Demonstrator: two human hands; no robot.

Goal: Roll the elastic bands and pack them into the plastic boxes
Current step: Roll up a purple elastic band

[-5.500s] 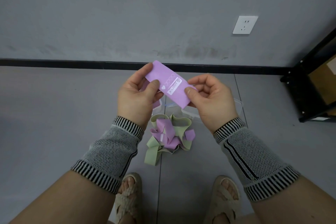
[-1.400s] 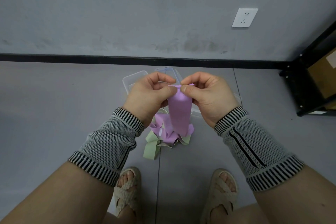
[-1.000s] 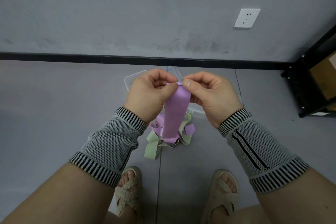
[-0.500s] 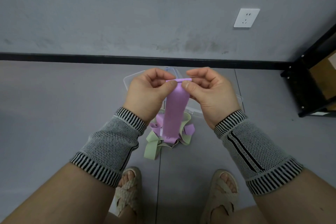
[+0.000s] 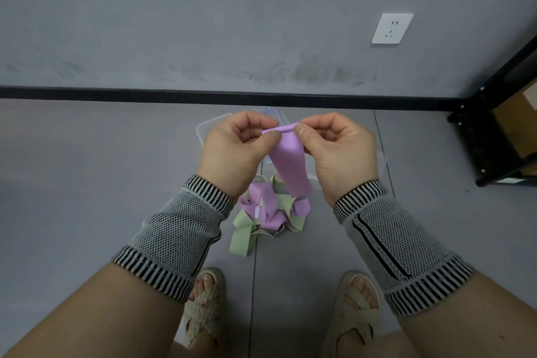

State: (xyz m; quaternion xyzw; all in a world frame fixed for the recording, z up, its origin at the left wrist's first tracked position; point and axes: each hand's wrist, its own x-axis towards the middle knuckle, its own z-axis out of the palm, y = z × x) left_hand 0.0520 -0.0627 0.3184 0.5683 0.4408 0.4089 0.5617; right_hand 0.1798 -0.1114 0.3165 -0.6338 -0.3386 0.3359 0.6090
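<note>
Both thumbs and forefingers pinch the top edge of a purple band [image 5: 289,163] at frame centre, other fingers curled in. Left hand [image 5: 235,151] and right hand [image 5: 340,151] sit close together; top edge looks folded or rolled over, rest hangs down loose. Below it, on the grey floor [image 5: 87,183], a heap of purple and green bands [image 5: 267,212]. Clear plastic boxes [image 5: 203,131] lie behind the hands, mostly hidden; contents can't be told. Striped knit sleeves [image 5: 180,229] on both wrists.
</note>
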